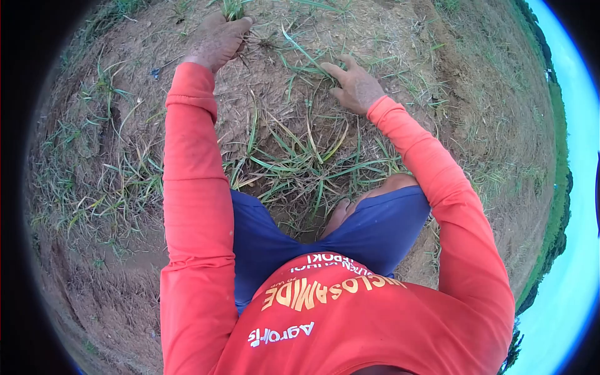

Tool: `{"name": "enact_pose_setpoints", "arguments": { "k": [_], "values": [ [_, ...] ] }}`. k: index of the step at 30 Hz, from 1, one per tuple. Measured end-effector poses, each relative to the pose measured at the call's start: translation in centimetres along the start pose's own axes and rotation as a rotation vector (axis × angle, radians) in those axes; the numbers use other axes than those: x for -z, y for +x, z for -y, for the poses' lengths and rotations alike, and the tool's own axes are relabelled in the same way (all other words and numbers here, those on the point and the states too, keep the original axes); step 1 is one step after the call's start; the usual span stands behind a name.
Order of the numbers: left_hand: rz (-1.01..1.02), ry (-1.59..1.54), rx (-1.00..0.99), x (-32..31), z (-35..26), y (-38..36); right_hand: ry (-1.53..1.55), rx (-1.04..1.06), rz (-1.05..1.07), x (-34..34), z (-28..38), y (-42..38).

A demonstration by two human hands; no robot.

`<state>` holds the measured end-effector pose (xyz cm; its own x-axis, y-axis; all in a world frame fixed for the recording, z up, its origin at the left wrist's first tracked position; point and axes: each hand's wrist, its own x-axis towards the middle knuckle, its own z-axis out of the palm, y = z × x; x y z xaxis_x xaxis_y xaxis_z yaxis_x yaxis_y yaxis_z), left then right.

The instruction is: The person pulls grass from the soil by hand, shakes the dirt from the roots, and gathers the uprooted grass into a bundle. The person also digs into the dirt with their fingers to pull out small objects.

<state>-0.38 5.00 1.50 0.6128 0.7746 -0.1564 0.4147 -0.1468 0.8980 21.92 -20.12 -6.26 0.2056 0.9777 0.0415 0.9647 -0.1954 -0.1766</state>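
My left hand (215, 42) is closed around a tuft of green grass (233, 9) at the top of the view. Thin brown roots or stems stick out beside its fingers. To the right, my right hand (357, 86) reaches low over the ground with index finger and thumb apart. Its fingertips are close to long green grass blades (300, 50); whether they touch is hard to tell. A larger clump of long-bladed grass (306, 156) grows between my hands and my legs, with some yellowed blades.
Bare brown soil (275, 78) with dry straw surrounds my hands. More grass (134, 181) grows at the left. A small blue scrap (155, 73) lies on the soil. My bent knee (400, 182) and foot (338, 215) are close to the clump.
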Motion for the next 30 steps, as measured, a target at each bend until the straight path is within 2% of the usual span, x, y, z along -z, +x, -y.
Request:
{"name": "enact_pose_setpoints", "arguments": {
  "k": [3,6,9,12,15,18,21,24,27,30],
  "values": [
    [-0.104,-0.21,-0.096,1.1,0.1,-1.5,-0.096,-0.043,-0.02,-2.9,0.1,0.0],
    [-0.137,-0.145,-0.107,2.1,2.3,0.1,-0.039,-0.136,0.046,-3.6,-0.7,1.1],
    [-0.056,-0.199,-0.143,2.5,2.9,0.3,-0.065,-0.121,-0.084,-3.6,0.7,0.6],
    [-0.077,-0.132,-0.136,3.0,2.5,-0.3,-0.053,-0.024,-0.038,-4.5,-1.2,1.0],
    [-0.226,0.089,-0.319,3.3,2.6,-0.6,-0.018,-0.133,-0.027,-5.0,-1.6,1.1],
    [-0.153,0.033,-0.204,3.8,-0.7,-3.2,-0.011,-0.103,-0.108,-4.0,0.1,0.8],
    [-0.185,0.207,-0.242,4.2,-0.9,-2.8,-0.056,-0.159,-0.027,-4.1,0.1,1.0],
    [-0.119,0.085,-0.282,4.3,-0.9,-3.1,0.01,-0.075,-0.093,-5.0,-1.2,1.4],
    [-0.146,0.161,-0.244,4.9,-0.9,-3.3,0.048,-0.063,-0.125,-4.8,-1.3,1.6],
    [-0.207,0.04,-0.432,5.1,0.6,-3.0,0.114,-0.031,-0.194,-4.5,-1.5,1.5]
  ]
}}
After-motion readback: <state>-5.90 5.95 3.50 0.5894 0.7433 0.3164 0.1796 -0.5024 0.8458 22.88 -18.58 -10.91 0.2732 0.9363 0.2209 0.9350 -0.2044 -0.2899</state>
